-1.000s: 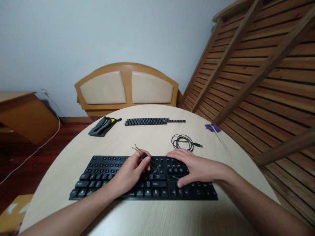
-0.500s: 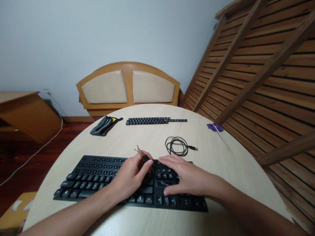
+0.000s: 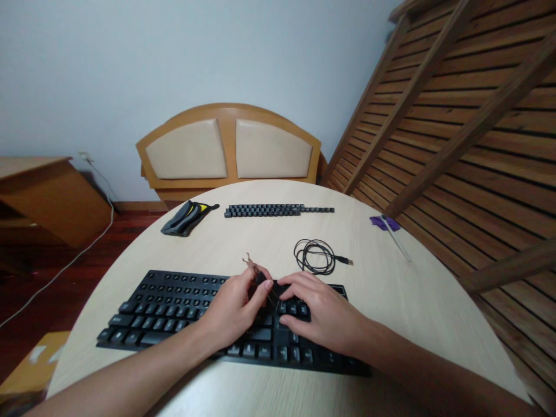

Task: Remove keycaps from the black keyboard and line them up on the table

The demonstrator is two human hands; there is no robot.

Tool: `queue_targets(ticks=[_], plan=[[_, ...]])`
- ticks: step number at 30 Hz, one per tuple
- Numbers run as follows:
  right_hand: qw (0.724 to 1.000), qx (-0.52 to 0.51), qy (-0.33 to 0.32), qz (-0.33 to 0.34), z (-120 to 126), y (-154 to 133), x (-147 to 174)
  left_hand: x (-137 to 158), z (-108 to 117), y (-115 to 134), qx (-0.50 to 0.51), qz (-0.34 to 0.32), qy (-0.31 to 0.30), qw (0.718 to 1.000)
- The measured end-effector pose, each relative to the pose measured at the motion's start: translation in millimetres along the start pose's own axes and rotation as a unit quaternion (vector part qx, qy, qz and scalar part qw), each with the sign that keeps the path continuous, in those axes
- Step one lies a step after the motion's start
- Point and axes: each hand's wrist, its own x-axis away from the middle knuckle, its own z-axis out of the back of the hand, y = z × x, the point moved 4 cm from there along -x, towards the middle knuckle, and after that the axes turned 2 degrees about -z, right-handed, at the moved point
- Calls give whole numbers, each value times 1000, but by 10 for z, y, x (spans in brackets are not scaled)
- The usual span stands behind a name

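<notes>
A black keyboard [image 3: 150, 337] lies across the near side of the table. Its upper rows at the left show bare switches, while the lower rows carry their keycaps. My left hand [image 3: 232, 307] is closed around a wire keycap puller [image 3: 251, 265], with its thin wires pointing down at keys right of the middle. The puller's far wire ends stick up past my fingers; whether the lower tips grip a keycap is hidden. My right hand [image 3: 325, 310] rests over the keyboard's right part, thumb and fingers apart around several keys beside the puller tips.
Removed keycaps [image 3: 263, 211] stand in rows at the back of the table [image 3: 369, 255]. A coiled USB cable [image 3: 313, 256] lies behind the keyboard. Dark gloves [image 3: 185, 219] are at the back left, a purple cloth [image 3: 391, 223] and a thin white stick [image 3: 397, 240] at the right.
My right hand's thumb has moved up and left, closer to the fingers and the puller tips. The left hand still holds the puller over about the same keys. The view has shifted slightly.
</notes>
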Motion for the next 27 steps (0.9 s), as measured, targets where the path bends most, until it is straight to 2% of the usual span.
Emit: queue_targets(ticks=[14,21,27], plan=[[1000,7,10,19,-33,40,13,-16,-4,-72,58,34,21,997],[1000,6,12,25,-29,21,-1,-26,15,-6,27,19,23,999],[1000,4,15,27,-11,0,-2,-25,7,-29,53,17,15,998]])
